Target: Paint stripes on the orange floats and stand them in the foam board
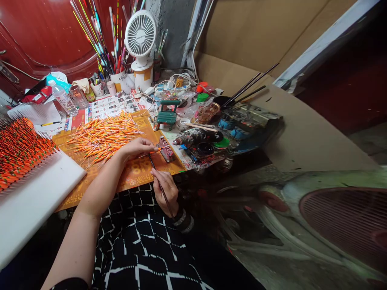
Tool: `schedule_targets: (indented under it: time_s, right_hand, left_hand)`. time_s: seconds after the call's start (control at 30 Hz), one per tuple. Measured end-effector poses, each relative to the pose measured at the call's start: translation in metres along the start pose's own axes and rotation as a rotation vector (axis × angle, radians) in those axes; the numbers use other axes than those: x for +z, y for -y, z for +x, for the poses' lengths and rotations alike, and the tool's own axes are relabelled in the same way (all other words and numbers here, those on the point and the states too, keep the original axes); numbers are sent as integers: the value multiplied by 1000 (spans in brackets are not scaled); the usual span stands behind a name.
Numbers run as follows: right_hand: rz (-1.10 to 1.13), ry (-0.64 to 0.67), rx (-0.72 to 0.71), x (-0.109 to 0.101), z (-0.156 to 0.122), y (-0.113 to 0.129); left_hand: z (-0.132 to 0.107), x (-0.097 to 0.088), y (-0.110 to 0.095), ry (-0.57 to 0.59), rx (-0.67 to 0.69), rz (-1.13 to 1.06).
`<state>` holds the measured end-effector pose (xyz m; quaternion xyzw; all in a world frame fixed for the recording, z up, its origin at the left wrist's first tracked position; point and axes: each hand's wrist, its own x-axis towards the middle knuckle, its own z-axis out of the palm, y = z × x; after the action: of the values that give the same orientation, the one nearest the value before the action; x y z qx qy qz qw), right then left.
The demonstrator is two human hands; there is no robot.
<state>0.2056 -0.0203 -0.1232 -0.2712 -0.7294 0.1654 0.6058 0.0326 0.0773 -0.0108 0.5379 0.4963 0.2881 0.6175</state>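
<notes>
My left hand (137, 147) pinches a thin orange float (156, 150) by its stem, its tip pointing right over the orange table mat (133, 175). My right hand (165, 190) holds a slim dark paintbrush (152, 162) like a pen, the bristle end reaching up to the float's tip. Just behind my left hand, a loose pile of orange and green floats (104, 135) lies on the mat. Near the float's tip sits a small paint-stained block (166, 149).
A white foam board (33, 193) at the left holds rows of orange floats (18, 147) stuck upright. Behind are a white desk fan (140, 38), cups of brushes (116, 78), a water bottle (63, 98), a small green bench (167, 114), paint pots (205, 148). A floor fan (341, 225) sits lower right.
</notes>
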Motion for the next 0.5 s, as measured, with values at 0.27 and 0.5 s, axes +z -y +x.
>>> schedule_targets:
  time_s: [0.27,0.5]
  right_hand:
    - [-7,48,-20,-1,1,4]
    - [-9,122,-43,-2,2,7]
  left_hand:
    - [4,-1,5,-25,-15,25]
    - [3,1,5,-13,-14,38]
